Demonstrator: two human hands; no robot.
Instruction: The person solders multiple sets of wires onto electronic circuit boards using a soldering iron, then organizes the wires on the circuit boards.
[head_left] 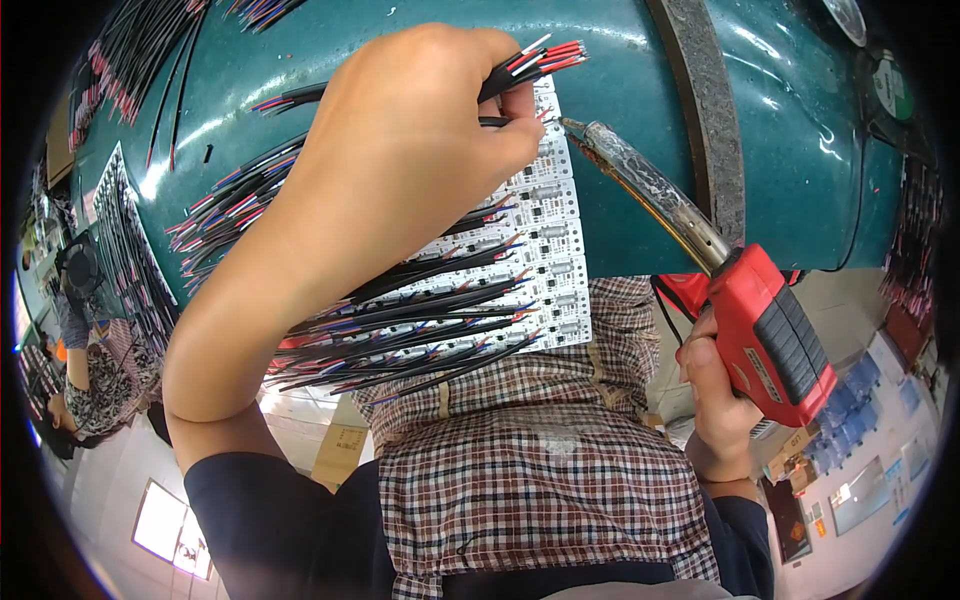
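My left hand is closed on a bundle of black-sleeved wires with red and white ends. Its thumb and fingertips pinch one wire from that hand at the edge of a white circuit board panel. Rows of black wires with coloured ends run leftward from the panel, partly hidden beneath my left forearm. My right hand grips a red and black soldering gun. Its long metal barrel points up and left, and the tip lies close to the pinched wire's end; contact is unclear.
A dark, worn bar crosses the green tabletop right of the panel. More wire bundles lie at the far left, near another wired panel. A co-worker sits at the left. Dark wires lie at the right edge.
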